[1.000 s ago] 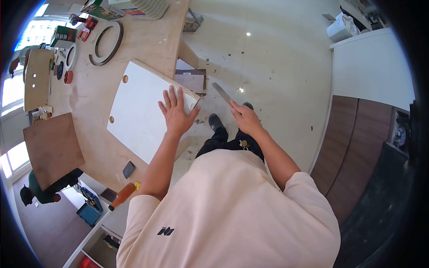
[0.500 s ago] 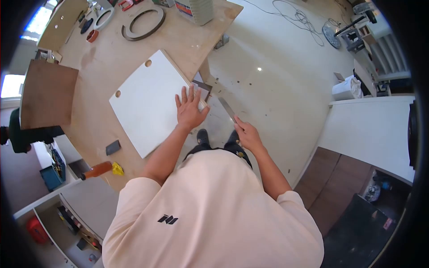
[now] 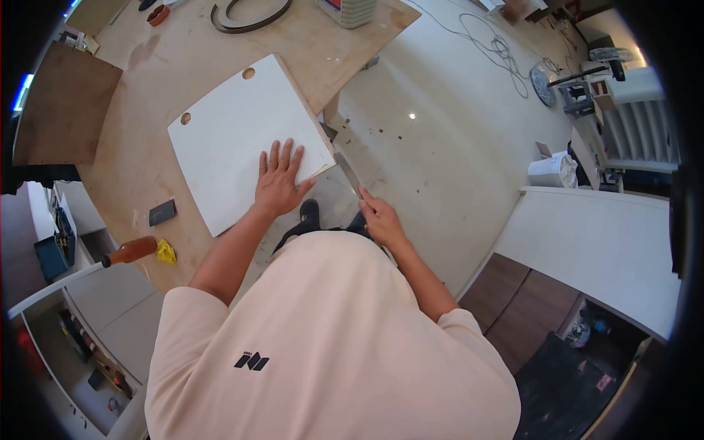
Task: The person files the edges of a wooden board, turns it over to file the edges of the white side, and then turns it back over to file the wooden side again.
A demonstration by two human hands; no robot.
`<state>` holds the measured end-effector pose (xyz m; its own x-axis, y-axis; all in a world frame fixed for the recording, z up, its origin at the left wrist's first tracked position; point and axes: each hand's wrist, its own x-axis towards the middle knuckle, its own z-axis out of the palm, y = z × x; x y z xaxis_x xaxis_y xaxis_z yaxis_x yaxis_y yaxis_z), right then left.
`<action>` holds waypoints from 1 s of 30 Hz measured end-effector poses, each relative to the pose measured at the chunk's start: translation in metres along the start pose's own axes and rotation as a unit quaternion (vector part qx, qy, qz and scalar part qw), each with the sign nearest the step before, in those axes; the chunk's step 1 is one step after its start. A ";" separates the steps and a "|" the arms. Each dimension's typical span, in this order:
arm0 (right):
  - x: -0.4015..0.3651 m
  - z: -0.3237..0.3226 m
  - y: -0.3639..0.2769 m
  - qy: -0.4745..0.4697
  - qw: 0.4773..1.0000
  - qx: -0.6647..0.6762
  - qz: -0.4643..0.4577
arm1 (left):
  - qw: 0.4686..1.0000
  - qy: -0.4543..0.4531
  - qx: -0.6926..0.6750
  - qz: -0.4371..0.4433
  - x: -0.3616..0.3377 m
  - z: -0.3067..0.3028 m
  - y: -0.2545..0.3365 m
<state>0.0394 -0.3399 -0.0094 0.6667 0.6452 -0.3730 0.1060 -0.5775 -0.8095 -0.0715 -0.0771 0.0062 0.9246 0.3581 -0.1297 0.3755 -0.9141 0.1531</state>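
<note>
A white cabinet door panel (image 3: 227, 161) with two round hinge holes lies on the wooden workbench (image 3: 161, 88), its near right corner at the bench edge. My left hand (image 3: 279, 182) rests flat on the panel near that corner, fingers spread. In my right hand (image 3: 380, 222), fingers wrapped round its near end, is a long flat metal file (image 3: 347, 173). The file's far end meets the panel's right corner. Both my feet show on the floor below.
On the bench are a dark sanding block (image 3: 163, 213), a bottle of amber liquid (image 3: 133, 249), a crumpled yellow cloth (image 3: 166, 251), a coil of edge banding (image 3: 253, 18) and a plastic jug (image 3: 350, 11). A white cabinet (image 3: 587, 242) stands at right; a cable (image 3: 499, 48) lies on the floor.
The file's tip has come in to the panel's corner. My left hand has slid inward on the panel, away from its right edge. The whole view has shifted.
</note>
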 end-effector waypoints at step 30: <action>0.000 -0.055 0.043 0.080 0.995 -0.044 0.045 | 0.992 0.048 -0.054 0.103 0.033 0.033 0.052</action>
<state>0.0843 -0.3921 -0.0192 0.7847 0.5052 -0.3592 0.1006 -0.6756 -0.7304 -0.0237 -0.1190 -0.0224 0.9825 0.1859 0.0079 0.1769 -0.9461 0.2713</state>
